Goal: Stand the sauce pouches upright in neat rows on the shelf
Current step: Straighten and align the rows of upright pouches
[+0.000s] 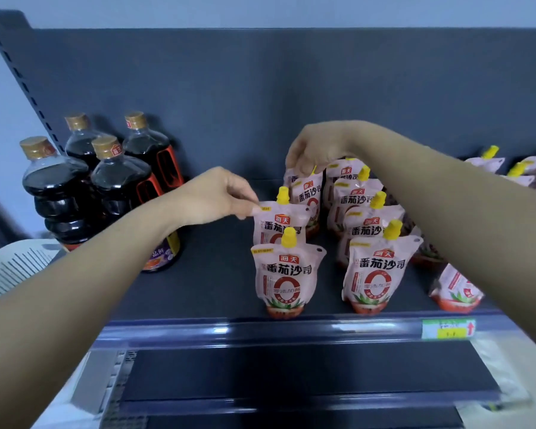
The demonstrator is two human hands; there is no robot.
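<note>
Pale pink, soft plastic sauce pouches (287, 275) with yellow screw caps, red bases and red-ringed labels stand upright in two front-to-back rows on the dark grey shelf (217, 283). Another stands near the front right edge; more lie at far right.

Dim, soft focus; wide-angle edge bowing; glare on shelf rail (260, 331).

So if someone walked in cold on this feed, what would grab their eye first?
Pink yellow-capped sauce pouches standing in rows mid-shelf, the left hand pinching the second pouch's corner and the right hand on a rear one. Left of them stand dark gold-capped sauce bottles.
</note>
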